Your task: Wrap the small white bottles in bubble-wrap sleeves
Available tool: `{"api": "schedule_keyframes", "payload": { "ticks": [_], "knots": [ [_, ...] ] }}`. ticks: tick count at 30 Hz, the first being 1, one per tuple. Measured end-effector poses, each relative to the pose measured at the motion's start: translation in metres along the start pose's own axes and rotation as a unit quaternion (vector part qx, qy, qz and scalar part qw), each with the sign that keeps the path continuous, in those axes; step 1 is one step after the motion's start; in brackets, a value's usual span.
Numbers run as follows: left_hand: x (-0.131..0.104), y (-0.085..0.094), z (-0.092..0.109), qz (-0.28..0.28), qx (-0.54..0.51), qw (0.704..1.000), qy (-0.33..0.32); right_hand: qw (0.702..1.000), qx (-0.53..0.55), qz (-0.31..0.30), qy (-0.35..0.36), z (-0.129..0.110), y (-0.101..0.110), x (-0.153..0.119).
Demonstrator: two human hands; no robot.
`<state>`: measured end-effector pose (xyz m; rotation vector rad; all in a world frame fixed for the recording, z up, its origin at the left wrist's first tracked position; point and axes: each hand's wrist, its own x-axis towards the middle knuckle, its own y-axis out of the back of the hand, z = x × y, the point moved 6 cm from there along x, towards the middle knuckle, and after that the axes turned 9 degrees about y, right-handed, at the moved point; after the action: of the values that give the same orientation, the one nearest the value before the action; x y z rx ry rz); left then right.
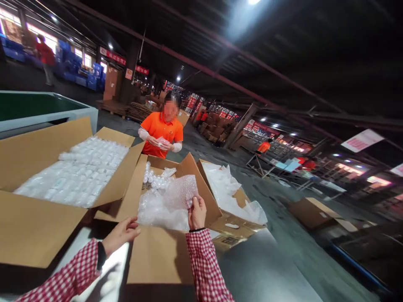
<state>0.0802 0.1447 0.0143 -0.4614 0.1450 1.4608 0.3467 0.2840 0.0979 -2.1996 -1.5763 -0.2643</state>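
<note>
Holding a clear bubble-wrap sheet (181, 192) in my right hand (197, 213) above the open brown cardboard box (163, 251) | my left hand (121, 235) open, empty, near its flap | I should lift slowly, keeping small bottles (154, 180) inside.

Dim warehouse (283, 63), grey floor (277, 235)

Dim hall, overhead lamp glare, edges warped.
</note>
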Motion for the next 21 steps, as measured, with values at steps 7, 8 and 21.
{"api": "schedule_keyframes", "payload": {
  "ticks": [7, 8, 21],
  "knots": [
    [-0.008, -0.019, 0.025, -0.058, -0.138, 0.989, 0.013, 0.979, 0.127, -0.100, -0.126, -0.003, -0.015, -0.076],
    [-0.010, -0.018, 0.029, -0.053, -0.150, 0.987, -0.001, 0.974, 0.138, -0.109, -0.143, 0.002, -0.016, -0.086],
    [-0.055, -0.004, 0.050, 0.142, 0.031, 0.979, -0.140, 0.936, -0.023, -0.352, -0.010, -0.022, -0.086, -0.192]
  ]
}}
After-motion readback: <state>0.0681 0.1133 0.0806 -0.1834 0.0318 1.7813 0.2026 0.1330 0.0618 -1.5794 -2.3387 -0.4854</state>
